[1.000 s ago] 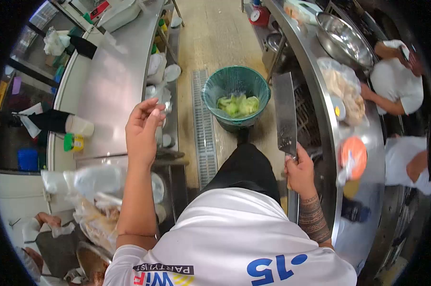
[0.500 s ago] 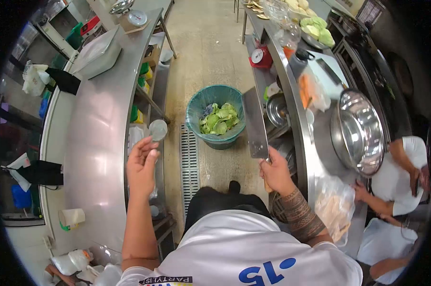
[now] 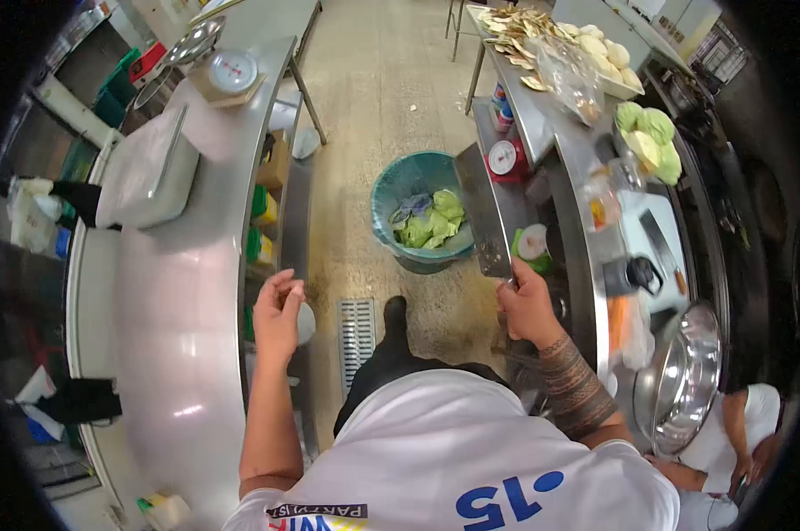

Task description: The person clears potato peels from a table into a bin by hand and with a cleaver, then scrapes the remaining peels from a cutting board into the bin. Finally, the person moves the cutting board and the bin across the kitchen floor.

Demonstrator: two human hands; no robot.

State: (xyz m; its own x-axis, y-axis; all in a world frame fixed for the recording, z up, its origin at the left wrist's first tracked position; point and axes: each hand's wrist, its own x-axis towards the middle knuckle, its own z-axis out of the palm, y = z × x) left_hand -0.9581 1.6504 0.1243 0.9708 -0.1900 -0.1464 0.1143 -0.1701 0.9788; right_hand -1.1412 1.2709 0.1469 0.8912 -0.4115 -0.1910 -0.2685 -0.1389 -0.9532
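The right hand (image 3: 531,305) is closed round the handle of a broad, rectangular steel cleaver (image 3: 484,212); a firm grip and the blade well clear of legs and desk edges make for safe handling. The left hand (image 3: 277,317) is loosely curled, with nothing visible in it. The blade points away, between the green lined bin (image 3: 383,199) of leaves and the steel desk (image 3: 580,161) on the right. The bin and metal floor drain (image 3: 357,341) narrow the walkway.
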